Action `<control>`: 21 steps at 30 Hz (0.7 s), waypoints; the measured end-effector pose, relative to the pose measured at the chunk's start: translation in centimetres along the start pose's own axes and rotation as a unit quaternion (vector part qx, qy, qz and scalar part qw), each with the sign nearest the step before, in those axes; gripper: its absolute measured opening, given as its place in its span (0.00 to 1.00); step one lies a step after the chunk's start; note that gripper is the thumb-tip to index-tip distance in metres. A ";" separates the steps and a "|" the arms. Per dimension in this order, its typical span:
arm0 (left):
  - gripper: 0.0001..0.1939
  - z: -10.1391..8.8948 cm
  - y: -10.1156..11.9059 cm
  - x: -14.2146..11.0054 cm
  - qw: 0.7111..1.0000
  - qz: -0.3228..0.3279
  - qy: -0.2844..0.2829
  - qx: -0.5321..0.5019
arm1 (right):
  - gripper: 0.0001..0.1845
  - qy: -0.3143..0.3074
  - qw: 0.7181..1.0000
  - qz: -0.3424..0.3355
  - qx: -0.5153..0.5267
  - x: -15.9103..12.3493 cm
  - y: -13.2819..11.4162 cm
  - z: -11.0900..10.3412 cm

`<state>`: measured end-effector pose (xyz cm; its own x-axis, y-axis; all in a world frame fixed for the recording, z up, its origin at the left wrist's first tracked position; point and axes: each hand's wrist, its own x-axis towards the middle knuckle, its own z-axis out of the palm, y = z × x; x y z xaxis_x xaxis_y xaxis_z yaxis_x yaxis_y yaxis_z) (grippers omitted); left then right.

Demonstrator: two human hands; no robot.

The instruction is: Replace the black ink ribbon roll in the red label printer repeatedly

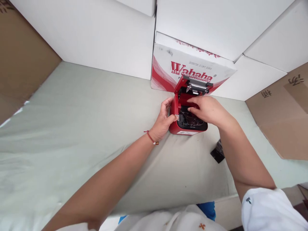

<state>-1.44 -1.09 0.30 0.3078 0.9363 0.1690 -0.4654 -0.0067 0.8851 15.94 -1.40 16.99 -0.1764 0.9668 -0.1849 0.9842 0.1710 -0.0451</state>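
Note:
A red label printer (171, 125) stands on the cloth-covered table with its lid (197, 84) raised. Inside its black-edged compartment lies a strip of black marbled label paper (192, 120). My left hand (165, 117) grips the printer's left side, thumb on the front left edge near a small pale tab. Over the compartment, my right hand (204, 109) reaches in from the right with thumb and forefinger apart. Its other fingers are mostly hidden, and nothing shows between thumb and forefinger. A small black marbled piece (218, 152) lies by my right forearm, which partly covers it.
Directly behind the printer stands a white and red Wahaha carton (192, 64). White boxes (108, 35) line the back. Brown cardboard stands at the left (24, 57) and right (279, 118). Pale green cloth (96, 112) covers the table up to its front edge near my body.

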 end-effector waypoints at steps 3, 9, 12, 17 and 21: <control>0.42 0.1 0.2 0.0 1.000 -0.004 0.001 -0.013 | 0.19 -0.051 0.995 -0.005 -0.080 2.2 -0.7 0.7; 0.42 -0.1 0.4 -0.4 0.999 -0.027 -0.006 -0.018 | 0.14 -0.010 0.998 -0.002 -0.068 2.1 -0.1 2.1; 0.40 -0.2 0.5 -0.6 1.000 -0.027 -0.007 -0.013 | 0.16 0.062 0.997 -0.023 0.033 -1.0 0.8 1.1; 0.40 -0.1 0.7 -0.8 0.999 -0.042 0.010 -0.023 | 0.23 0.172 0.939 0.093 0.282 -9.2 4.0 -0.1; 0.39 -0.1 0.9 -0.8 0.999 -0.041 0.007 -0.017 | 0.29 0.187 0.888 0.201 0.369 -13.2 7.4 2.6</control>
<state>-2.21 -1.85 0.91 0.3341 0.9382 0.0899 -0.4677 0.0822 0.8801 25.53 -13.42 16.53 0.3402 0.9403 0.0010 0.6671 -0.2407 -0.7050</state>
